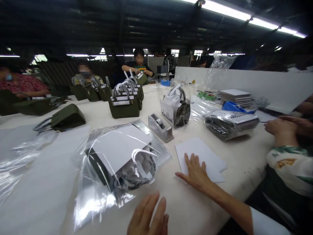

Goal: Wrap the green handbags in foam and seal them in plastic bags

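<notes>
My right hand (196, 171) lies flat with its fingers spread on a small pile of white paper sheets (195, 147). My left hand (148, 216) is at the bottom edge, fingers stretched out and holding nothing, just below a clear plastic bag (85, 199). Inside that bag lies a dark green handbag (99, 168) on its side, a white card (119, 145) over it and its patterned handles toward me. Beyond the bag and the paper stands a grey tape dispenser (160, 127).
Upright behind the dispenser is another wrapped handbag (182, 112); a further wrapped one (231, 122) lies to the right. Green handbags (124, 107) stand in a row farther back. A neighbour's hands (281, 127) rest at the right edge. Other people sit across the table.
</notes>
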Tool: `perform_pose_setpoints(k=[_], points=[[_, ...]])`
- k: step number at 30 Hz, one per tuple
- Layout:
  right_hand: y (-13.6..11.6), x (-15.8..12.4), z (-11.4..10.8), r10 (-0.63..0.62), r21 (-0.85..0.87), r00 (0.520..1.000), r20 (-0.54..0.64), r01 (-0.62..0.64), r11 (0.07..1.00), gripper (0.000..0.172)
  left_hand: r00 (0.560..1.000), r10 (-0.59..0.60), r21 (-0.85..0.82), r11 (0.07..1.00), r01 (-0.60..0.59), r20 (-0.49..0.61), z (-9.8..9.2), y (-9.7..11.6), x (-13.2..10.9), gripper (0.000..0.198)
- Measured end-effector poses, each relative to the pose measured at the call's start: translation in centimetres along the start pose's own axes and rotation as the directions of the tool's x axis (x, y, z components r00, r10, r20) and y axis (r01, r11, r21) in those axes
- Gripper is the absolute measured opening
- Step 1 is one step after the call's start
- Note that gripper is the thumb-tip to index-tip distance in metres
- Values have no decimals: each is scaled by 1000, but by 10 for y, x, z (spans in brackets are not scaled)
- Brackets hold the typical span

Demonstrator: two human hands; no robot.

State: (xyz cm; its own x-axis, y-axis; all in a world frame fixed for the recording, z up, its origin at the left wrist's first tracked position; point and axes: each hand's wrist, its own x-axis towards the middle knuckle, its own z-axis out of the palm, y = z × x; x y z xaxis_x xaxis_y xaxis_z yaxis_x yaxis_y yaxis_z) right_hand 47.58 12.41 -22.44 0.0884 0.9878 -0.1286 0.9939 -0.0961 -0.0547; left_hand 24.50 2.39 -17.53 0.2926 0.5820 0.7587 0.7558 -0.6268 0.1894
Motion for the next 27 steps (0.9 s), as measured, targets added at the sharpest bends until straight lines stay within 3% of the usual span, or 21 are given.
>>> perform_pose_setpoints(k=[2, 4, 6, 8, 9, 10, 12, 15, 17, 20, 24, 26, 27], points=[[-11, 2, 2, 67, -37, 996, -59, -69, 997, 77, 988, -134, -201, 969, 147, 78, 28, 13, -5, 31], [-13, 7, -4, 60, -32, 995, -82, -63, 997, 66, 929, -305, -382, 849, 366, 212, 48, 19, -5, 30], [-8, 10, -14, 14, 0, 998, -63, -14, 1000, 55, 787, -473, -497, 610, 617, 397, 60, 20, 1, 28], [2, 10, -26, -28, 36, 999, -26, 29, 999, 44, 565, -574, -544, 233, 806, 592, 70, 19, 8, 30], [7, 9, -31, -43, 56, 999, -9, 44, 997, 41, 465, -573, -541, 45, 840, 674, 75, 19, 11, 34], [13, 8, -35, -55, 75, 998, 5, 55, 996, 41, 392, -553, -531, -110, 840, 735, 82, 20, 14, 39], [23, 4, -38, -68, 109, 997, 20, 66, 992, 42, 318, -493, -504, -308, 807, 810, 97, 25, 20, 51], [32, -2, -37, -69, 150, 997, 21, 65, 987, 46, 333, -415, -502, -416, 759, 847, 120, 39, 30, 63], [33, -5, -34, -68, 170, 998, 14, 65, 983, 47, 382, -362, -519, -456, 723, 850, 130, 48, 36, 66], [30, -9, -33, -87, 178, 996, -7, 87, 980, 40, 446, -326, -551, -445, 706, 834, 136, 56, 43, 69], [38, -15, -49, -45, 86, 993, -106, 54, 995, 33, 445, -449, -597, -288, 749, 775, 136, 60, 43, 65], [57, -18, -69, 70, -27, 958, -280, -81, 996, 36, 471, -523, -624, -157, 766, 710, 133, 61, 40, 58], [70, -19, -81, 130, -21, 914, -383, -150, 988, 38, 490, -549, -631, -92, 770, 677, 130, 62, 37, 53]])
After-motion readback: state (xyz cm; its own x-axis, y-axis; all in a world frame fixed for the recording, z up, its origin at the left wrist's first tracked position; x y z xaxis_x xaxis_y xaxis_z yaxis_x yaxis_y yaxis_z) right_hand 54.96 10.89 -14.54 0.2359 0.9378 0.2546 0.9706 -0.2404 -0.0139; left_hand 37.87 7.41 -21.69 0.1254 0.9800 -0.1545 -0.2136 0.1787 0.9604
